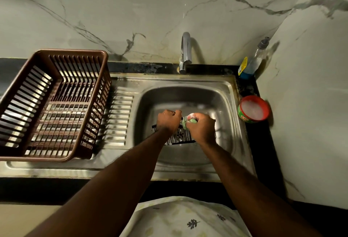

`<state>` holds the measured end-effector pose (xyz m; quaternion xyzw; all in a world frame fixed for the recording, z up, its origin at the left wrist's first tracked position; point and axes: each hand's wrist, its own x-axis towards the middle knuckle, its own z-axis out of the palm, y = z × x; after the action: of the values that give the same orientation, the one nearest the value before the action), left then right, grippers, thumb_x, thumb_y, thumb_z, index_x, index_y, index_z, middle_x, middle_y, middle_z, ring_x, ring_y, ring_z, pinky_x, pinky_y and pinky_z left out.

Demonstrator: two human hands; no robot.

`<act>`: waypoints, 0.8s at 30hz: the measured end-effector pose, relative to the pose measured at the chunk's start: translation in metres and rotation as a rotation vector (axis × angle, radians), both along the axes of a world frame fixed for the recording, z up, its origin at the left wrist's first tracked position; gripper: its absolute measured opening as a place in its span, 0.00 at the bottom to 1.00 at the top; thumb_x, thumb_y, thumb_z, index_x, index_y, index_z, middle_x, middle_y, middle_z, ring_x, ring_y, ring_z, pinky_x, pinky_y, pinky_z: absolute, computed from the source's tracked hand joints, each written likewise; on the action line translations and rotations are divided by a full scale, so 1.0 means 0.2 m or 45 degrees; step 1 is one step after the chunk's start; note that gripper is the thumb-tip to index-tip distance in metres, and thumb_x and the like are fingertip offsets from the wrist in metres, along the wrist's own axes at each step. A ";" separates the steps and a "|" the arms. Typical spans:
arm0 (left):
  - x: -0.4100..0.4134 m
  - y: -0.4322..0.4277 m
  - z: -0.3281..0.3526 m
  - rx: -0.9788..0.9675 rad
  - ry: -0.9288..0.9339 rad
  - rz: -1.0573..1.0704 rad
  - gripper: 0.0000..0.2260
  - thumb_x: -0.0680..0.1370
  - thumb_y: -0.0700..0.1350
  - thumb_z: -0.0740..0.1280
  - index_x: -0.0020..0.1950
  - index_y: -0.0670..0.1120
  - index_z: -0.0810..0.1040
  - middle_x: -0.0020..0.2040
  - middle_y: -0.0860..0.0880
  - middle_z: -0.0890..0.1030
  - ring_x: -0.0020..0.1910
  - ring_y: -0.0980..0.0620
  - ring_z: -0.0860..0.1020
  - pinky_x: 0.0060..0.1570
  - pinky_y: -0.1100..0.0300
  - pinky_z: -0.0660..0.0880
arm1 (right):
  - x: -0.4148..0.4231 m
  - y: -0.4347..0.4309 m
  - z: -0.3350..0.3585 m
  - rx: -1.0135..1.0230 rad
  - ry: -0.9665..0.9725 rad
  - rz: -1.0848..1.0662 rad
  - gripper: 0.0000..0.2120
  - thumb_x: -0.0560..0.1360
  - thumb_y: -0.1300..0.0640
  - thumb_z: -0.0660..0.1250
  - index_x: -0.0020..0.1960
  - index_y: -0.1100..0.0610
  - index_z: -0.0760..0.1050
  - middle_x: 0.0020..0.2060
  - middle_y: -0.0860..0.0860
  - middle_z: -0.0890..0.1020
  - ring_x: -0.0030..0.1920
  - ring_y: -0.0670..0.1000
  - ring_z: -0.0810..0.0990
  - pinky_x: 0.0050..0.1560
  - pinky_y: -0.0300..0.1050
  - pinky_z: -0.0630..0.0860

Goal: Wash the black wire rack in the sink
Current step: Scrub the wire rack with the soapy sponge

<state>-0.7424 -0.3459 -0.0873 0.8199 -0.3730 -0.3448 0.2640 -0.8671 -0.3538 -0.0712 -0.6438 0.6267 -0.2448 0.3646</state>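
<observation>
The black wire rack [178, 137] is held over the steel sink [188, 93] basin, mostly hidden behind my hands. My left hand [168, 121] grips its top edge on the left side. My right hand [200, 126] is closed around a soapy green scrub pad [188, 123] and presses it against the rack's upper rim, right beside my left hand. The rack's lower wires show between my wrists.
A brown plastic dish basket [54, 105] stands on the drainboard at the left. The chrome tap [185, 52] rises behind the basin, no water running. A red-rimmed tub of dish soap [253, 108] and a clear bottle [254, 61] stand on the right ledge by the wall.
</observation>
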 end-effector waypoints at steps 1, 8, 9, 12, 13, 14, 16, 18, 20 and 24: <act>0.00 0.00 0.00 0.007 0.008 0.032 0.22 0.82 0.50 0.62 0.29 0.45 0.72 0.26 0.50 0.72 0.26 0.52 0.68 0.28 0.60 0.64 | 0.00 0.02 -0.02 -0.007 -0.001 0.018 0.04 0.69 0.61 0.73 0.43 0.56 0.85 0.39 0.49 0.85 0.39 0.46 0.80 0.38 0.34 0.71; 0.05 0.03 -0.05 -0.004 0.068 0.069 0.20 0.81 0.48 0.61 0.28 0.45 0.71 0.26 0.48 0.71 0.27 0.51 0.66 0.28 0.59 0.65 | -0.06 0.15 -0.09 -0.003 0.103 0.263 0.08 0.68 0.62 0.76 0.46 0.56 0.85 0.40 0.48 0.86 0.39 0.44 0.81 0.38 0.32 0.74; 0.05 0.03 -0.05 -0.007 0.077 0.062 0.20 0.81 0.47 0.61 0.28 0.45 0.71 0.26 0.48 0.71 0.27 0.51 0.66 0.29 0.59 0.65 | -0.06 0.15 -0.09 -0.017 0.104 0.255 0.09 0.68 0.63 0.76 0.47 0.56 0.84 0.41 0.48 0.86 0.40 0.45 0.81 0.39 0.32 0.75; 0.05 0.03 -0.05 -0.007 0.090 0.055 0.20 0.81 0.47 0.61 0.28 0.44 0.71 0.26 0.48 0.71 0.28 0.50 0.68 0.32 0.57 0.67 | 0.00 0.09 -0.06 -0.128 0.024 0.152 0.12 0.68 0.66 0.75 0.50 0.58 0.82 0.43 0.48 0.84 0.42 0.46 0.79 0.39 0.23 0.68; 0.05 0.03 -0.05 -0.002 0.080 0.056 0.21 0.81 0.48 0.61 0.28 0.43 0.73 0.27 0.47 0.73 0.28 0.49 0.70 0.33 0.57 0.67 | 0.03 0.06 -0.05 -0.162 -0.013 0.106 0.12 0.68 0.67 0.74 0.51 0.59 0.81 0.43 0.48 0.83 0.42 0.46 0.80 0.39 0.24 0.67; 0.05 0.03 -0.05 0.018 0.070 0.055 0.21 0.81 0.49 0.61 0.30 0.42 0.75 0.29 0.45 0.76 0.30 0.48 0.72 0.35 0.56 0.68 | 0.06 0.04 -0.04 -0.188 -0.036 0.060 0.12 0.68 0.67 0.73 0.50 0.59 0.80 0.43 0.49 0.84 0.42 0.47 0.80 0.39 0.27 0.68; 0.05 0.03 -0.05 0.060 0.077 0.087 0.20 0.80 0.51 0.59 0.38 0.39 0.81 0.38 0.40 0.81 0.38 0.43 0.77 0.38 0.56 0.69 | 0.10 0.01 -0.03 -0.192 -0.060 -0.010 0.11 0.68 0.66 0.73 0.48 0.58 0.80 0.42 0.50 0.84 0.41 0.48 0.80 0.38 0.28 0.68; 0.05 0.02 -0.05 0.086 0.064 0.123 0.21 0.80 0.52 0.58 0.45 0.37 0.83 0.45 0.37 0.82 0.43 0.40 0.79 0.40 0.56 0.69 | 0.10 0.04 -0.03 -0.158 -0.067 -0.008 0.09 0.68 0.65 0.73 0.47 0.57 0.81 0.40 0.49 0.84 0.39 0.47 0.80 0.37 0.30 0.69; 0.06 0.02 -0.05 0.100 0.033 0.108 0.21 0.81 0.50 0.58 0.48 0.36 0.83 0.45 0.38 0.81 0.45 0.40 0.77 0.42 0.56 0.67 | 0.08 0.10 -0.05 -0.105 -0.044 0.066 0.08 0.69 0.64 0.73 0.48 0.57 0.82 0.40 0.49 0.85 0.40 0.47 0.81 0.39 0.37 0.74; 0.07 0.04 -0.06 0.088 0.026 0.078 0.19 0.81 0.50 0.59 0.42 0.39 0.81 0.43 0.40 0.81 0.42 0.42 0.78 0.41 0.55 0.70 | 0.02 0.14 -0.07 -0.026 0.100 0.246 0.09 0.70 0.61 0.72 0.49 0.53 0.84 0.41 0.47 0.86 0.40 0.46 0.81 0.38 0.35 0.73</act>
<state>-0.7287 -0.3386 -0.0995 0.8359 -0.3330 -0.3578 0.2497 -0.8633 -0.3249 -0.0855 -0.7141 0.5729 -0.1892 0.3551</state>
